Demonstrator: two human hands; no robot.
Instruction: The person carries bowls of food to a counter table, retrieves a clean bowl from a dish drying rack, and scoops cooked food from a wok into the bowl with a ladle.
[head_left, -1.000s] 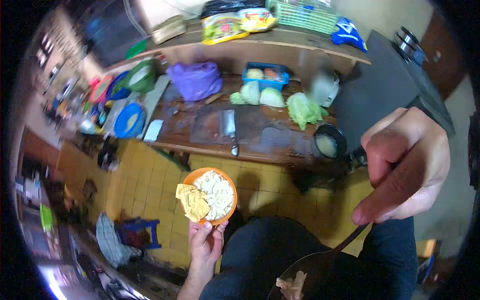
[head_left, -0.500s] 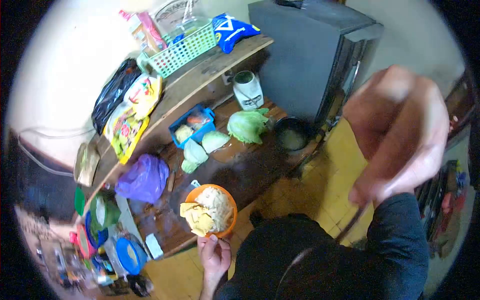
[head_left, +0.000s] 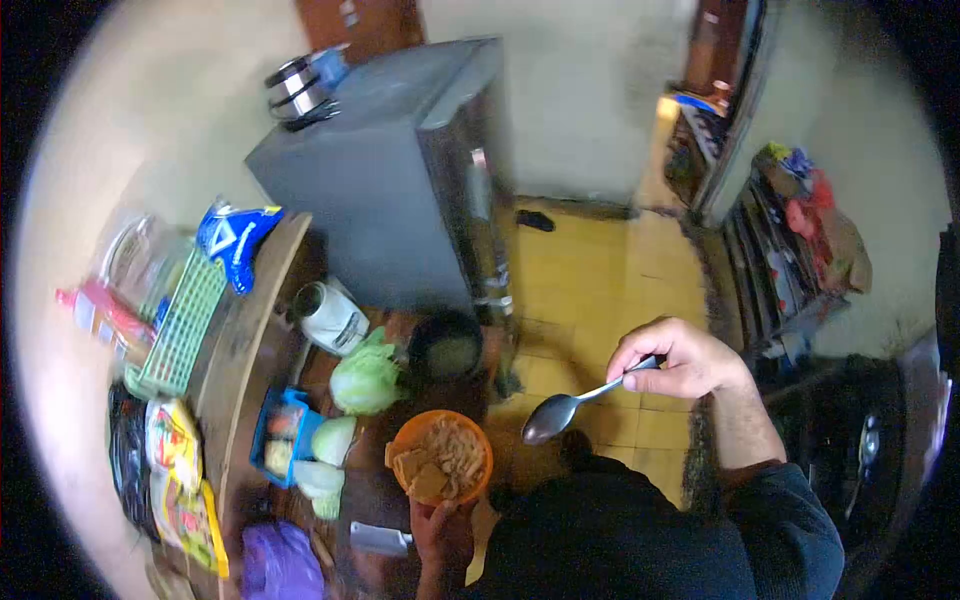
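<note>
My left hand (head_left: 440, 535) grips the near rim of an orange bowl (head_left: 403, 432) at the table's edge. Inside the bowl lie pale shredded food (head_left: 462, 450) and flat yellowish pieces (head_left: 425, 475). Out to the right, my right hand (head_left: 685, 360) is closed round the handle of a metal spoon (head_left: 552, 418), whose bowl points left over the floor, apart from the orange bowl. A broad pale cleaver-like blade (head_left: 378, 538) rests on the table left of my left hand. Beyond the bowl are a lettuce head (head_left: 366, 375) and cut pale green vegetable pieces (head_left: 320, 483).
A dark pot (head_left: 445, 345) and a white container (head_left: 332, 318) stand at the table's far end, near a grey fridge (head_left: 370, 170). A blue basket (head_left: 268, 430) and purple bag (head_left: 282, 562) lie left. The shelf (head_left: 235, 370) bears a green basket (head_left: 185, 320). A rack (head_left: 765, 260) stands right.
My view has turned right, bringing the doorway and rack into sight. My right hand, blurred and close before, is now lower and farther off, with the spoon plainly visible. My left hand keeps the bowl.
</note>
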